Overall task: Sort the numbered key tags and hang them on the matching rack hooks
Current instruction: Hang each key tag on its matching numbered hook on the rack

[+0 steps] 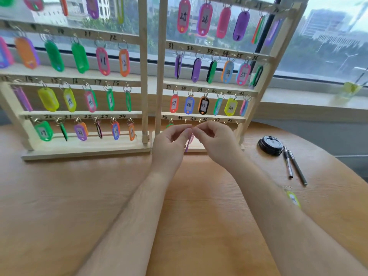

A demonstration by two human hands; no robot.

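Two wooden racks stand side by side on the table, the left rack (pixel 85 150) and the right rack (pixel 203 117), with numbered hooks and several coloured key tags hanging. My left hand (pixel 169 142) and my right hand (pixel 217 140) meet in front of the right rack's bottom row, under the marks 44 to 46. Together their fingertips pinch the ring of a pink-purple key tag (pixel 189 143) that dangles between them. A green tag (pixel 169 125) hangs at hook 43, mostly hidden by my left hand. A loose yellow tag (pixel 292 198) lies on the table beside my right forearm.
A black round lid (pixel 270 145) and two pens (pixel 293 165) lie on the table right of the racks. Behind the racks a window sill (pixel 310 100) runs, with a small green plant (pixel 351 88). The wooden table (pixel 59 206) curves away at the right.
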